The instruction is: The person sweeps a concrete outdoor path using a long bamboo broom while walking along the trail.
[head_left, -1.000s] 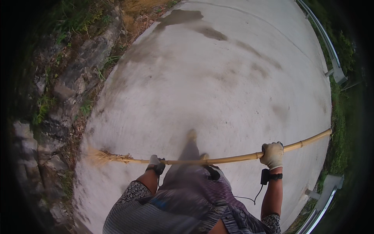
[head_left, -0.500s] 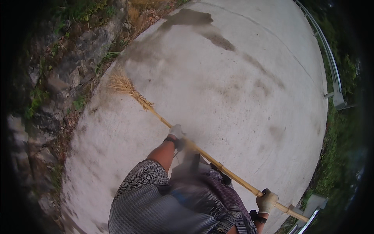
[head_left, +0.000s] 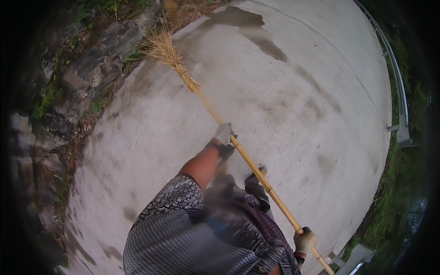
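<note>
A long broom (head_left: 253,167) with a jointed bamboo handle slants across the view from far left to near right. Its straw-coloured bristle head (head_left: 164,49) is at the road's left edge, beside the rock bank; whether it touches the ground I cannot tell. My left hand (head_left: 223,134), in a light glove, grips the handle partway down from the bristles. Near the handle's other end my right hand (head_left: 305,240) is wrapped round it, also gloved. A dark band circles my left wrist.
Pale concrete road (head_left: 293,123) with a dark damp patch (head_left: 243,20) ahead. A rocky bank (head_left: 87,73) with weeds runs along the left. A metal guardrail (head_left: 398,87) lines the right side, with greenery beyond. One shoe (head_left: 259,173) shows beneath the handle.
The bristle head has swung forward and slightly right, up from the road to its left edge. My left hand moved forward with the handle; my right hand shifted slightly left and nearer.
</note>
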Available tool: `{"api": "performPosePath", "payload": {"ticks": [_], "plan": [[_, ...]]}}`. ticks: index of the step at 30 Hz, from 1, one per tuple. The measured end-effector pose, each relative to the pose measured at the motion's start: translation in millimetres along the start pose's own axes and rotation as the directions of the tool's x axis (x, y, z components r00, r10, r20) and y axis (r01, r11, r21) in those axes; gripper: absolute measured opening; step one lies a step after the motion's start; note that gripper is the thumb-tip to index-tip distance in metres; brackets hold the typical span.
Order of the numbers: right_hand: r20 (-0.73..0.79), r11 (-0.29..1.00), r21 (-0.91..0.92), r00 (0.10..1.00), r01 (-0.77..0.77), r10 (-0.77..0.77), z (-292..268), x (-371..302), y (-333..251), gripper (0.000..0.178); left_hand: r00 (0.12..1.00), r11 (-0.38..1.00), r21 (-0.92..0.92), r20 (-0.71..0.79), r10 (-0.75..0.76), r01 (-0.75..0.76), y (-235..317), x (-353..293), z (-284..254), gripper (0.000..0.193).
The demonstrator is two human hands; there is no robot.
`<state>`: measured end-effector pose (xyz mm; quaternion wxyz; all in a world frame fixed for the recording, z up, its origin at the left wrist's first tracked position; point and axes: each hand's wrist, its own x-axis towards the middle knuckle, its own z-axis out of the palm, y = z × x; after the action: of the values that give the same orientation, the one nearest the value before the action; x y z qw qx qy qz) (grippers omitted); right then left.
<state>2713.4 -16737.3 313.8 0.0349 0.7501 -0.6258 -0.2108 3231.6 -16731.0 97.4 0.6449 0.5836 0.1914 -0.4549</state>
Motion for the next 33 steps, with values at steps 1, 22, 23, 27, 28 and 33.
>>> {"api": "performPosePath", "payload": {"ticks": [1,22,23,27,28,33], "plan": [[-0.003,0.999,0.008,0.999,0.040,-0.040,3.0,10.1,1.8,0.016,1.000,1.000,-0.015,0.004,0.005,-0.005,-11.6,5.5,-18.7,0.028],[-0.020,0.606,-0.246,0.621,0.756,-0.783,-132.0,195.4,-190.7,0.008,0.907,0.989,0.070,-0.412,-0.091,0.131,-208.7,-61.0,-359.3,0.023],[-0.009,0.591,-0.249,0.609,0.767,-0.793,-138.2,194.6,-199.6,0.009,0.903,0.993,0.014,-0.418,-0.099,0.115,-216.1,-57.4,-370.4,0.035],[-0.081,0.595,-0.234,0.594,0.769,-0.800,-151.4,188.3,-204.5,0.010,0.851,0.904,-0.324,-0.352,-0.390,0.280,-206.7,-51.1,-380.9,0.043],[-0.098,0.610,-0.231,0.606,0.758,-0.790,-149.5,187.3,-195.8,0.010,0.848,0.898,-0.340,-0.350,-0.397,0.280,-198.1,-51.5,-369.3,0.040],[-0.071,0.723,-0.195,0.726,0.663,-0.684,-147.4,170.4,-162.4,0.010,0.844,0.875,-0.373,-0.316,-0.433,0.309,-149.5,-28.0,-324.5,0.030]]}}
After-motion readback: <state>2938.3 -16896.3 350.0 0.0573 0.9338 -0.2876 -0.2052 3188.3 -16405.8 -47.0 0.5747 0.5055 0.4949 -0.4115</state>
